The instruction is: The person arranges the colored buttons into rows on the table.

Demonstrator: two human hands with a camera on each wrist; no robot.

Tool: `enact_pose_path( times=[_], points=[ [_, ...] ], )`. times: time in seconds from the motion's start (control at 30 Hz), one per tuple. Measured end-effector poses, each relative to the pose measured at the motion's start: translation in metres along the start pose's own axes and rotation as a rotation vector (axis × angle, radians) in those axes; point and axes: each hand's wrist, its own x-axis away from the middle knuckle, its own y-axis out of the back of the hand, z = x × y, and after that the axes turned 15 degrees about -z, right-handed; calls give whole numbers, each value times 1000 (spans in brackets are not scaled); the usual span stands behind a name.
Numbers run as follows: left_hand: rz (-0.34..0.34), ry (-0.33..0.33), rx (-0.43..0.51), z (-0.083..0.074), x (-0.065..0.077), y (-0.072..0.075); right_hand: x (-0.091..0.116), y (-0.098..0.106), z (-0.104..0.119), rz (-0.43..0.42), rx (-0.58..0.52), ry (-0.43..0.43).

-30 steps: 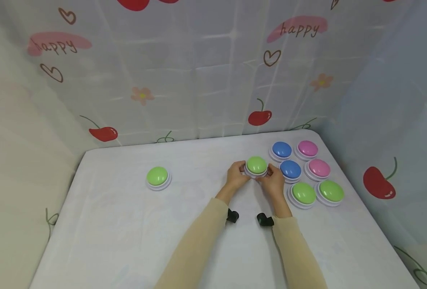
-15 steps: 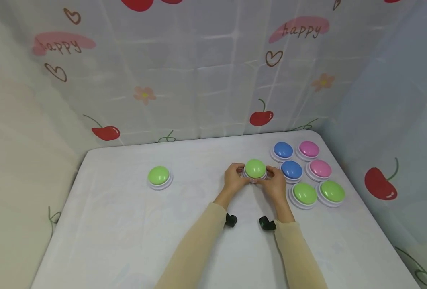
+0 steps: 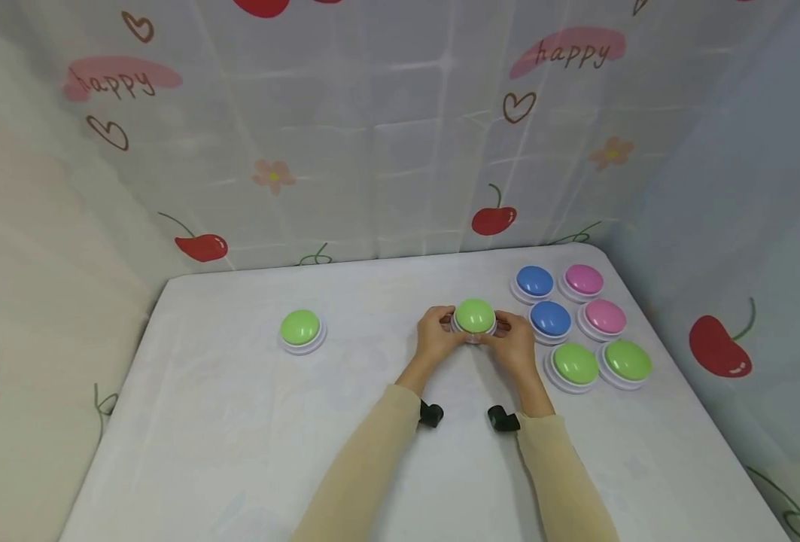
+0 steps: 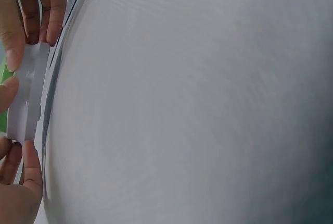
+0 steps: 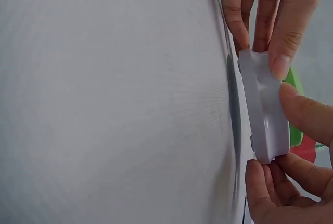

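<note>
Between both hands is a push button with a glossy green dome (image 3: 474, 315) and a white round base (image 5: 266, 107). The left hand (image 3: 433, 336) grips its left side and the right hand (image 3: 513, 345) its right side. Both thumbs press on the near face of the base, tips almost meeting, while other fingers bend round the sides. In the left wrist view the base stands close over the white tabletop, its dome mostly hidden by thumbs. Just right of the right hand sits a blue button (image 3: 550, 319).
More buttons cluster at the right: another blue one (image 3: 534, 281), two pink ones (image 3: 584, 279) and two green ones (image 3: 576, 363). One green button (image 3: 300, 327) sits alone on the left of the white table (image 3: 237, 436). Printed curtains (image 3: 372, 150) hang round the table's edges.
The held green button has shifted slightly left and nearer the person, with both hands moving along. The thumbs have come closer together in front of the base. The other buttons keep their places.
</note>
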Motion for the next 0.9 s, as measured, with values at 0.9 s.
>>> enact_pose_path(
  times=[0.9],
  points=[
    [-251, 6, 130, 11, 8, 69, 16, -48, 49, 135, -132, 9]
  ],
)
